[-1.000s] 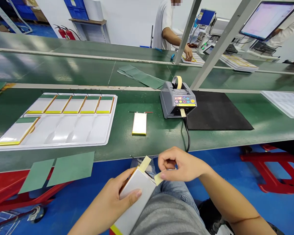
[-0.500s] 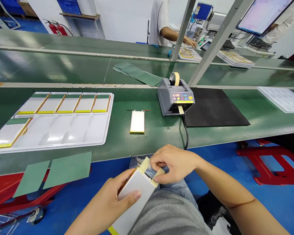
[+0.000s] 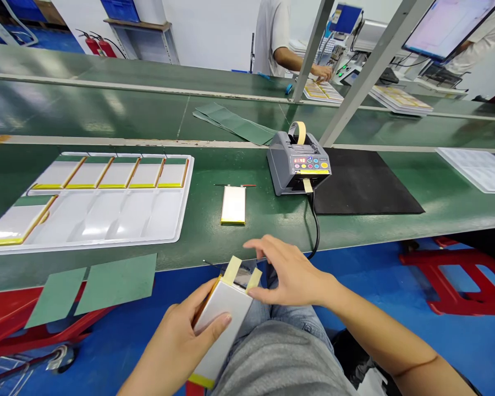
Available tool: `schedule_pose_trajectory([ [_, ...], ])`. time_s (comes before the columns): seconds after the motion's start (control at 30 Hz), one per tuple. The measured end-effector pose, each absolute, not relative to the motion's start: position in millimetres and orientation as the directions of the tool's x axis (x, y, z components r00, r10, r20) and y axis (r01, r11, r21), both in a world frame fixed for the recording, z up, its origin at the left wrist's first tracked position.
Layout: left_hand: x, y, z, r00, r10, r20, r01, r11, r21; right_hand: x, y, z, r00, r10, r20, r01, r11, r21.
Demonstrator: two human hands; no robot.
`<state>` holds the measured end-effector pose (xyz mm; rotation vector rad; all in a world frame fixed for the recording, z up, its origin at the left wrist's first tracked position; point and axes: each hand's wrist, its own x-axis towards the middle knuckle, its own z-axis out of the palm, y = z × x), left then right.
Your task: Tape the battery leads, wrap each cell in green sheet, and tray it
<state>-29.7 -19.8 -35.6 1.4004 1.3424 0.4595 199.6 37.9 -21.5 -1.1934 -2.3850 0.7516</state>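
Note:
My left hand is closed around a flat white pouch battery cell, holding it tilted over my lap. Two cream tape strips stick up from its top end, and a dark wire juts out to the left there. With fingers and thumb spread, my right hand is beside the right-hand strip; the thumb tip is at or very near it, and I cannot tell if they touch. Another pouch cell lies on the green bench, a dark and a red lead at its top. Behind it to the right stands a grey tape dispenser with a short tape end out.
A white tray at left holds several cells. Green sheets lie below the bench edge; more green strips lie behind. A black mat and power cable are at right. A person works across the bench.
My right hand has opened from its pinch at the right-hand tape strip, which now stands more upright. The held cell has shifted slightly left.

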Motion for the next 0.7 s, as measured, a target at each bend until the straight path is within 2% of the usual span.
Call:
schedule_pose_trajectory([
  [0.1,-26.8,-25.0,-40.3,0.081,0.968,-0.239,0.602,0.144,0.785,195.6,28.0,-28.9,-0.438,0.796,0.416,0.561,0.605,-0.565],
  [0.13,-25.9,-27.0,-42.4,0.035,0.985,-0.171,0.632,0.111,0.767,193.2,24.7,-30.1,-0.393,0.775,0.495,0.533,0.63,-0.565],
  [0.2,-24.7,-30.5,-46.4,0.025,0.999,-0.024,0.674,0.001,0.739,187.7,19.2,-30.8,-0.327,0.762,0.558,0.486,0.642,-0.593],
  [0.37,-23.2,-32.7,-51.0,0.197,0.942,0.27,0.755,-0.322,0.572,179.3,16.3,-30.2,-0.272,0.848,0.454,0.4,0.529,-0.749],
  [0.53,-24.0,-33.5,-52.5,0.29,0.88,0.375,0.767,-0.448,0.458,183.9,21.8,-28.1,-0.328,0.928,0.176,0.328,0.287,-0.9],
  [0.63,-25.6,-34.9,-53.6,0.329,0.852,0.407,0.769,-0.492,0.408,186.8,26.0,-23.8,-0.361,0.932,0.033,0.331,0.161,-0.93],
  [0.7,-26.6,-35.4,-53.2,0.351,0.851,0.391,0.767,-0.501,0.402,188.3,28.6,-21.3,-0.399,0.917,-0.012,0.36,0.145,-0.921],
])
